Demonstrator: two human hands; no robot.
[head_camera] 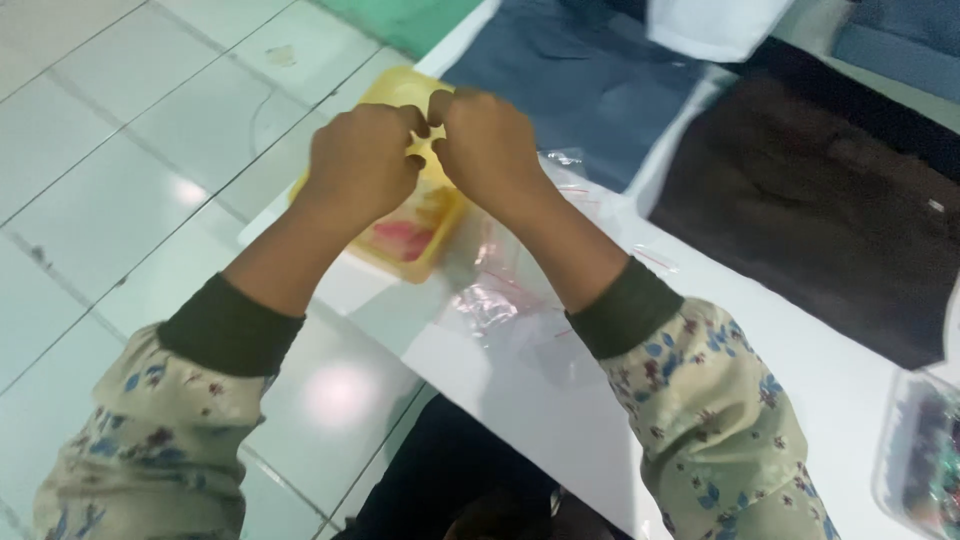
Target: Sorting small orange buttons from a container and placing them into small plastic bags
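Between my two fists, a little above the middle of the frame, sits a small pale-yellow piece [424, 147] — I cannot tell what it is, only that a sliver of it shows where my knuckles meet. It hangs above a yellow tray [400, 95], which rests at the near edge of a white table [800, 360] running from the upper middle down to the lower right; the tray holds something pink and orange, blurred. My left hand [362, 160] is curled almost fully closed, fingertips pinching the piece from the left, back of the hand toward me. My right hand [487, 145] is clenched the same way and pinches it from the right, the two hands touching at the thumbs. Both forearms rise from the lower corners and converge — dark cuffs under floral sleeves. Just below my right wrist lie clear plastic bags [490, 295] with thin red lines, crumpled on the table. Farther off, blue fabric [570, 80] lies at the top centre and dark brown fabric [820, 200] at the right. A clear container [915, 455] of small dark things sits at the lower right edge. Pale floor tiles [110, 170] fill the left side, glossy with light spots.
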